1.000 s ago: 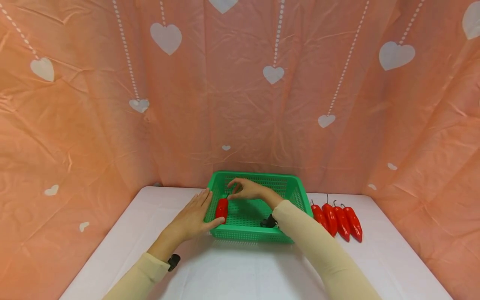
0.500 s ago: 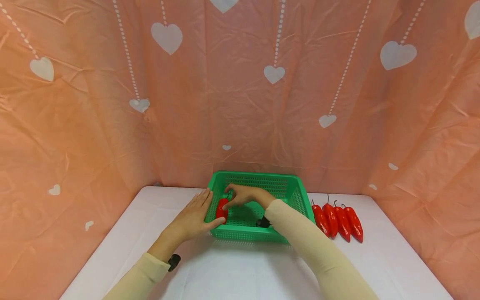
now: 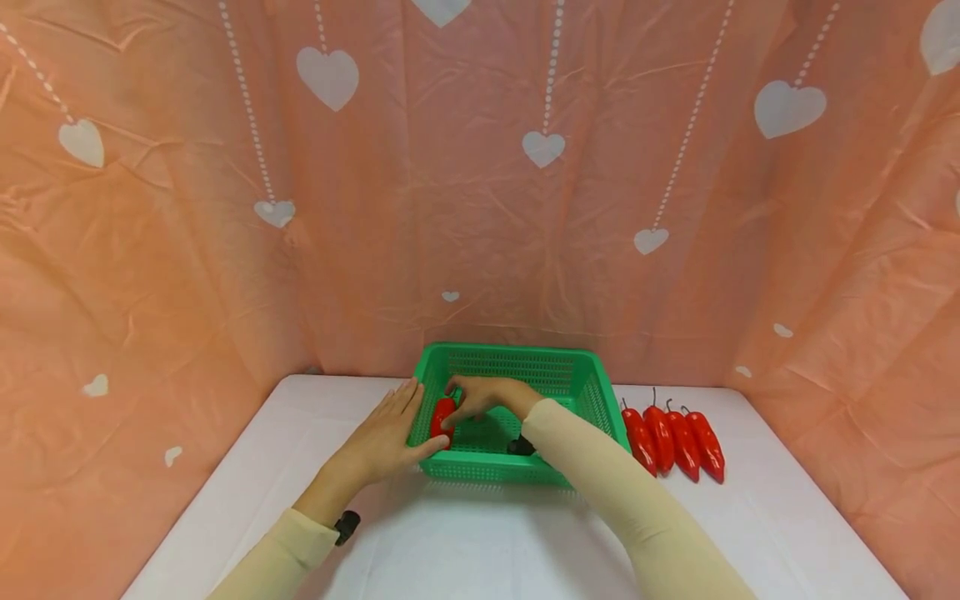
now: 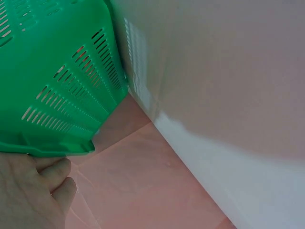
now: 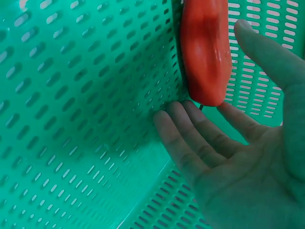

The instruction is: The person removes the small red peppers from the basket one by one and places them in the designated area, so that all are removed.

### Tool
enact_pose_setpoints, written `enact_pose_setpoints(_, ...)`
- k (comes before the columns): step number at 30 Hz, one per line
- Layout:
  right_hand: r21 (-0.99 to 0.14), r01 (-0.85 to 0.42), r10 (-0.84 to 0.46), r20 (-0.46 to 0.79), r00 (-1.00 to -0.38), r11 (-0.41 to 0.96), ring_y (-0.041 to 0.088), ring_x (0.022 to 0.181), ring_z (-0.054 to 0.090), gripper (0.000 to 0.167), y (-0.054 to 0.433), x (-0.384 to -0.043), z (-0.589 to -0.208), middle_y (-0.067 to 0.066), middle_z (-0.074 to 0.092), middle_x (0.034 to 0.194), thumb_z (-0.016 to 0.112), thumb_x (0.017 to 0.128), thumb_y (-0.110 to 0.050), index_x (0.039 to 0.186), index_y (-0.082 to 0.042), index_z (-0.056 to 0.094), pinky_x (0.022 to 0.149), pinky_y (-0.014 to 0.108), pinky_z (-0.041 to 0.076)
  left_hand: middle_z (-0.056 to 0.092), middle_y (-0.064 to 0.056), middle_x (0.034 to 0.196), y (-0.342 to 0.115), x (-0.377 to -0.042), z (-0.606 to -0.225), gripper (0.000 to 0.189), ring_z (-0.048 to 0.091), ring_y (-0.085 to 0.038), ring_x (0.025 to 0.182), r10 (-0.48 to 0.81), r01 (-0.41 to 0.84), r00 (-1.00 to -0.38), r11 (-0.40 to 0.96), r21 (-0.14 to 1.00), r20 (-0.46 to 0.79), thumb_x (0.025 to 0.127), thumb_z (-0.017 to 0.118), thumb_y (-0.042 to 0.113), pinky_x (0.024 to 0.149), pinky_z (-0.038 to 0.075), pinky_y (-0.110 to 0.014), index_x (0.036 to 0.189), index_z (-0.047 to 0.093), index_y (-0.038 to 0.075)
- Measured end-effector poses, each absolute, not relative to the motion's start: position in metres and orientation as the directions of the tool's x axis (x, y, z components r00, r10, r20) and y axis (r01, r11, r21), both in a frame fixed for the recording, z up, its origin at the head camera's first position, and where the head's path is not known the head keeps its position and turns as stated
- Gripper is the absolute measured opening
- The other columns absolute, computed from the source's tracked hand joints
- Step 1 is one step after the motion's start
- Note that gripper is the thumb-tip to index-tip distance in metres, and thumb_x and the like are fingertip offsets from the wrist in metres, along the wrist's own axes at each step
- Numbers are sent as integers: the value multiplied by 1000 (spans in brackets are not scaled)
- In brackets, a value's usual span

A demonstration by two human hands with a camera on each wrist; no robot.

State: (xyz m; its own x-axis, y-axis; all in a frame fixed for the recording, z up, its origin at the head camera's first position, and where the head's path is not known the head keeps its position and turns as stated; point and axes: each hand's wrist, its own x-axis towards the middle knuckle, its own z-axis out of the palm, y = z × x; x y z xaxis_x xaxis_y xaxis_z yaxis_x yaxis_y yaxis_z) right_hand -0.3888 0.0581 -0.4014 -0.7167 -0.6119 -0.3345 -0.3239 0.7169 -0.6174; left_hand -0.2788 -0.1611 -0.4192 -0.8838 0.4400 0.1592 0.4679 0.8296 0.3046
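A glossy red chili pepper [image 3: 444, 411] lies along the left wall inside a green perforated plastic basket [image 3: 510, 460], its stem toward the back. My right hand [image 3: 480, 395] reaches into the basket over this pepper. In the right wrist view, the loosely bent fingers of the right hand [image 5: 238, 167] are at the stem end of the pepper [image 5: 207, 52], the thumb apart from its side. My left hand [image 3: 371, 442] rests on the basket's left rim, fingers straight and thumb across the front corner. The left wrist view has its fingertips [image 4: 55, 174] right at the basket's rim [image 4: 47, 149].
Right of the basket, several more red chili peppers [image 3: 684, 442] lie side by side on the white table [image 3: 465, 542]. A pink curtain [image 3: 480, 208] with white hearts hangs behind the table and along its sides.
My right hand has come down and slightly nearer over the pepper in the basket, its thumb moving closer along it. The left hand has stayed on the rim.
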Motion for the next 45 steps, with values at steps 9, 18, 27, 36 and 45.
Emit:
enact_pose_setpoints(9,-584,-331,-595,-342,-728,741,25,103,69,72,56,-389,-405,14,64,132,80,99,-36,154,-3,47,92,41,63,18,-24,176,-161,-279,-420,111,15,-41,165,445,474,-881,828,300,163,101,51,76,134,12,-55,166,23,-10)
enact_pose_setpoints(18,-611,-309,-601,-354,-717,729,27,110,70,68,53,-388,-408,17,68,128,81,100,-27,154,-4,46,94,42,63,17,-24,177,-161,-280,-421,110,14,-40,165,447,473,-881,829,298,156,101,51,75,134,12,-54,166,22,-9)
enact_pose_setpoints(27,-602,-344,-615,-324,-719,720,26,105,71,63,50,-386,-407,15,69,122,79,101,-24,150,-2,48,93,43,64,18,-24,177,-161,-277,-418,109,15,-41,165,450,478,-878,829,291,163,102,50,75,134,12,-54,166,23,-9)
enact_pose_setpoints(36,-610,-346,-618,-314,-720,713,26,101,71,58,49,-384,-406,13,68,116,79,101,-20,147,-2,48,92,44,64,18,-24,177,-162,-279,-419,110,15,-41,165,451,480,-877,828,289,164,102,49,77,134,12,-55,166,22,-9)
enact_pose_setpoints(45,-597,-374,-624,-287,-727,710,23,98,71,58,49,-388,-408,14,69,119,81,99,-18,144,-4,49,90,41,63,18,-24,177,-162,-278,-419,109,15,-40,165,449,478,-878,829,289,165,102,49,76,135,12,-54,166,23,-9)
